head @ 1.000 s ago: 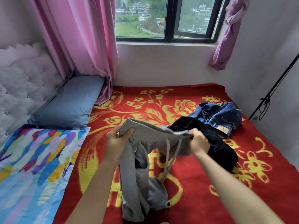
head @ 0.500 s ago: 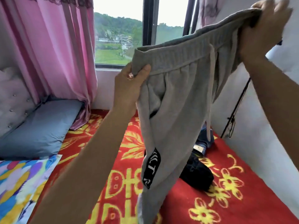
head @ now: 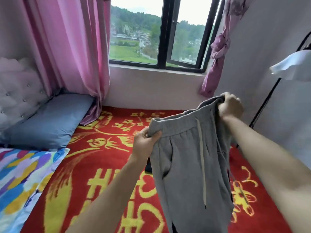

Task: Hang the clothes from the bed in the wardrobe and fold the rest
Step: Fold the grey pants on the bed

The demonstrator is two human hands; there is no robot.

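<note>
Left hand (head: 146, 143) grip: thumb and fingers pinch the nearer corner of the waistband (head: 181, 125).
Right hand (head: 231, 106) grip: fist closed round the far corner of the waistband, the higher of the two.
Thing: grey sweatpants (head: 190, 174), held in the air above the red blanket (head: 104, 174). The waistband is stretched and tilted between the hands, and the legs hang down toward the blanket with their cuffs out of frame.
Drawstring (head: 202, 157): pale cord dangling loose down the front.
Handling: soft, floppy, fairly light. It sags wherever unsupported and is neither slippery nor fragile.
Where to hold: waistband corners, as now, since the elastic is the firmest part. For folding, probably lay it flat on the blanket and take the waistband plus cuffs.
Watch: the drawstring could snag or get tucked into a fold.
Dark garment (head: 148, 167): on the blanket, mostly hidden behind the sweatpants.
Blue pillow (head: 47, 125): at the blanket's left far corner.
Colourful quilt (head: 21, 179): along the blanket's left edge.
</note>
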